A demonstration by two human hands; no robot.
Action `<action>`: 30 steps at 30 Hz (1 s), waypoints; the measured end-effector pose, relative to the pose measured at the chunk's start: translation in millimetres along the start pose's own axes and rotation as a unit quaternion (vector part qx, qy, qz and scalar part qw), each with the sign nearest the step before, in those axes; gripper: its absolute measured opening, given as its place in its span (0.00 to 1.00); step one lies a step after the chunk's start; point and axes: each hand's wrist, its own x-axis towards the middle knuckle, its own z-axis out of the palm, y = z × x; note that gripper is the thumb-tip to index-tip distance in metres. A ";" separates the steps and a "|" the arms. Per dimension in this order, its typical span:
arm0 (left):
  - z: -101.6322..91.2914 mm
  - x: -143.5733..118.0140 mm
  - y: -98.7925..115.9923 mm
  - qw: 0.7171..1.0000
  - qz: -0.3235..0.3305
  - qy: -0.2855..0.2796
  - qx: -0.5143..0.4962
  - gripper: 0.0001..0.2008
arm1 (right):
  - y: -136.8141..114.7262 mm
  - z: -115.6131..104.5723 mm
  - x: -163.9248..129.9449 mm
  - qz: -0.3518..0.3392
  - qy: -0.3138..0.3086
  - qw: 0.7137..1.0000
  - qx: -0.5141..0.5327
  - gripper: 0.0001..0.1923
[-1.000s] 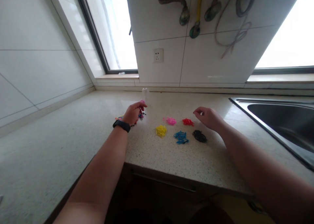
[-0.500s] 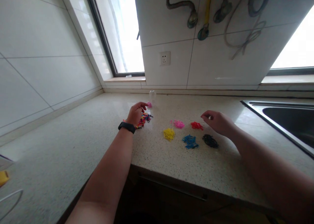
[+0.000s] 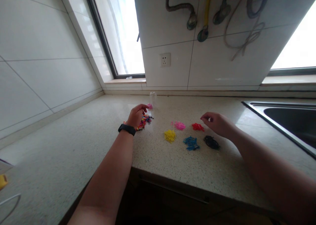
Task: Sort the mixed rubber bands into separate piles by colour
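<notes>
Sorted band piles on tabletop [image 3: 74, 152]
Left hand [image 3: 135, 115] rests on the mixed pile [image 3: 145, 120], fingers pinching a pink band [image 3: 149, 105] beside a small clear container [image 3: 153, 97], contents indiscernible. Right hand [image 3: 218, 123] hovers, loosely curled and holding nothing, beside the red pile [image 3: 197, 127].

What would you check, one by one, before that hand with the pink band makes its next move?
1. Left hand pinches the pink band: ok.
2. Pink pile lies apart from the red pile: ok.
3. Right hand clear of the pink pile: ok.
4. Mixed heap kept apart from the sorted piles: ok.
5. Only one band pinched: cannot tell.
</notes>
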 end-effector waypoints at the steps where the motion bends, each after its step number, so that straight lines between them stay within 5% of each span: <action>1: -0.1 -0.3 0.5 1.000 -0.001 -0.001 0.001 0.20 | -0.6 -0.2 -0.1 0.000 -0.001 1.000 -0.001 0.11; 7: -1.2 0.0 3.9 0.999 0.004 0.009 0.046 0.19 | 0.0 0.3 0.2 0.001 -0.008 1.000 0.001 0.12; 14: -12.5 2.0 -2.0 0.959 0.074 -0.052 0.269 0.15 | -1.2 0.0 -0.1 -0.006 -0.010 1.000 0.002 0.11; 30: -24.8 -1.8 -38.0 0.885 -0.036 -0.113 0.450 0.14 | -0.6 -1.6 -1.6 -0.003 -0.020 1.000 0.012 0.11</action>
